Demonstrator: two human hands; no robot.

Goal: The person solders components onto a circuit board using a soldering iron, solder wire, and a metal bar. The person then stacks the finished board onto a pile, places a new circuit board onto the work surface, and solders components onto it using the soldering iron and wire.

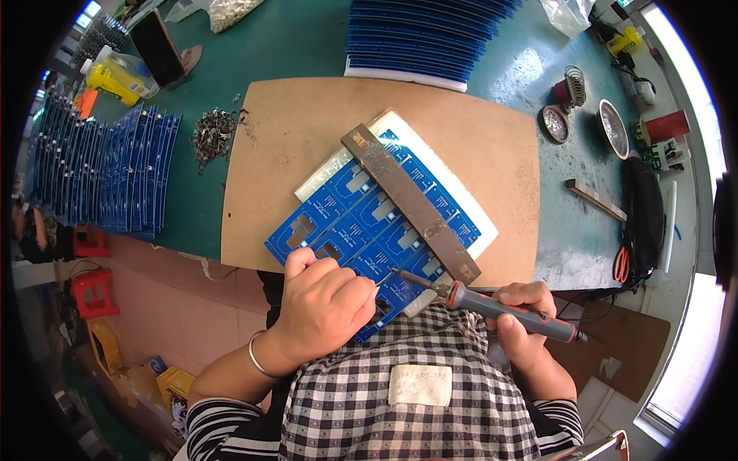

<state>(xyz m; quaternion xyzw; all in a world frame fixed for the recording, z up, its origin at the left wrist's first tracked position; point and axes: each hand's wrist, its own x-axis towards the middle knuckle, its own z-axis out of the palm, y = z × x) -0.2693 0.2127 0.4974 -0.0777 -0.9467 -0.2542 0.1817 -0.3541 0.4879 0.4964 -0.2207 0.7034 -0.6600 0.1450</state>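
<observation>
A blue printed circuit board panel [338,230] with cut-outs lies aslant on a white foam pad [480,223], its near corner over my lap. Across the panel rests a long brown bar [411,201]. My right hand [525,319] grips a grey and red soldering iron [507,310], whose tip points left and meets the panel, or hovers just above it. Beside the tip my left hand [323,303] is closed over the panel's near left part. A thin strand of solder wire [381,283] seems to poke from its fingers; the rest is hidden.
A brown board [261,169] lies under the work on the green table [519,77]. Stacked blue panels stand left [138,169] and far [423,38]. Loose component leads [213,137] form a pile. At right are an iron stand [573,86], round dishes, a bar and scissors [621,263].
</observation>
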